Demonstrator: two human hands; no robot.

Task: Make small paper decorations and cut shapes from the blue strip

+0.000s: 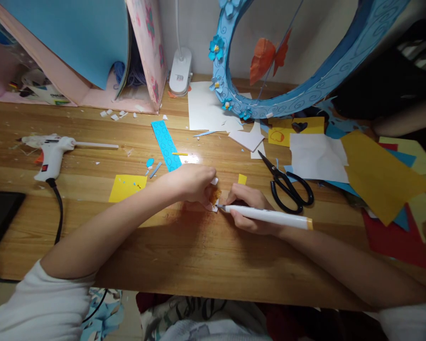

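Both hands meet at the middle of the wooden counter (184, 255): the left hand (193, 183) is curled down with its fingertips pinching and pressing a small paper cutout (215, 195), orange-tinted with pale edges, flat against the wood, while the right hand (246, 208) grips a white marker pen (266, 216) in a writing hold, its tip touching the cutout's lower edge. The scrap looks feather-light, thin and easily creased or torn, so it is best held by its edge with gentle fingertip pressure, well clear of the pen tip; the pen is stiff and light, sound to hold along its barrel. Black scissors (289, 185) lie just beside the right hand. A white glue gun (51, 151) rests well apart at the left, its black cord running off the near edge. A yellow paper square (127, 187) and a patterned blue strip (166, 144) lie near the left forearm. Loose coloured sheets (383, 175) pile at the right, below a large blue decorated ring (305, 90) leaning against the wall.
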